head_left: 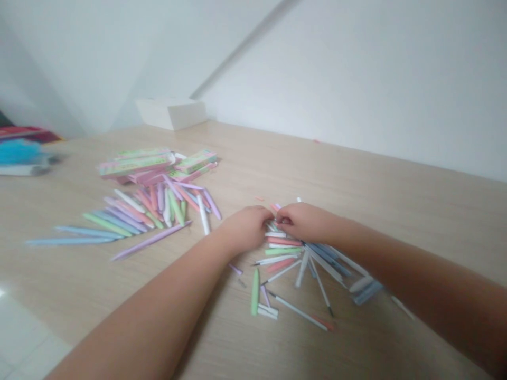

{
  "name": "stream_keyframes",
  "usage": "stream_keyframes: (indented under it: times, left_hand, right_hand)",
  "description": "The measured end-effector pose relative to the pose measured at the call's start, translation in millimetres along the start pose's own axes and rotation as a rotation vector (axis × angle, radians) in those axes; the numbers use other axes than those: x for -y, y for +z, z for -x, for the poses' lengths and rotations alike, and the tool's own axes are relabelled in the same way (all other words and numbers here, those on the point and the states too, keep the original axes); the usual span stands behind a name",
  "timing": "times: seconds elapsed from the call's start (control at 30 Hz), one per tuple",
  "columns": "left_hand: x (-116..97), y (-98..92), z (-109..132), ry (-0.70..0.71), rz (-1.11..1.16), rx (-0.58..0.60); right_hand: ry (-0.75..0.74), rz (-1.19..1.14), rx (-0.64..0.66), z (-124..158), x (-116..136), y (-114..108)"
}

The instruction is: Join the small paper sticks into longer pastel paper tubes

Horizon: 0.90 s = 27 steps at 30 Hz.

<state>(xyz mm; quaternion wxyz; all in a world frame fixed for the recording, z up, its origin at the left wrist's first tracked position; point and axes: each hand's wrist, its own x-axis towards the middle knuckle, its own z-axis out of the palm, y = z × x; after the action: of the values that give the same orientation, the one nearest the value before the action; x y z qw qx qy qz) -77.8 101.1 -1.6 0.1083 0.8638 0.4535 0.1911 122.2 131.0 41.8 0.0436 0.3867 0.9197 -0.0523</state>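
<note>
Pen parts (279, 248) are partly hidden under the L hand (246, 228) and R hand (304, 221), and whatever lies betw. the fingertips (273, 215) can't be made out. The L forearm (138, 311) and R forearm (428, 285) are cut off by the frame edges; a blue fluffy item (19, 152), red item (24, 132) and white item (24, 170) are blurred and cut off at far L. Print on the green-and-pink boxes (134, 164) is too blurred to be read, and a tiny red speck (316, 141) by the wall (356, 79) can't be identified.
</note>
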Motion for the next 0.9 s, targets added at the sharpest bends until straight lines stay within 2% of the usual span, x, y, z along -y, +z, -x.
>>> stream_keyframes:
  times: [0.2,0.3,0.4,0.47,0.57,0.7,0.8,0.9]
  left_hand:
    - [2.7,-2.3,0.9,0.028,-0.018,-0.025]
    - [0.3,-2.0,0.0,0.052,-0.016,-0.033]
    - [-3.2,-0.8,-1.2,0.052,-0.037,-0.047]
    - [-5.3,0.2,-2.2,0.055,-0.062,-0.06]
    - [-7.9,1.8,-5.7,0.066,-0.071,-0.085]
    - [-11.1,5.4,-18.3,0.001,-0.098,-0.064]
    - [-10.9,9.9,-29.9,-0.032,-0.131,-0.042]
    - [-8.2,12.8,-36.4,-0.011,-0.134,-0.034]
  right_hand:
    - [-0.018,0.05,0.02,-9.8,5.2,-0.8]
    - [0.012,0.06,-0.007,-0.5,3.8,-4.1]
    - [0.104,-0.034,-0.11,29.8,1.8,-7.2]
    - [0.18,-0.254,-0.206,61.4,4.2,-3.2]
    - [0.272,-0.629,-0.312,115.7,14.7,15.8]
    - [0.456,-0.669,-0.508,171.8,28.7,49.6]
    - [0.512,-0.671,-0.581,188.4,30.9,64.6]
    - [0.524,-0.669,-0.627,188.2,28.8,70.1]
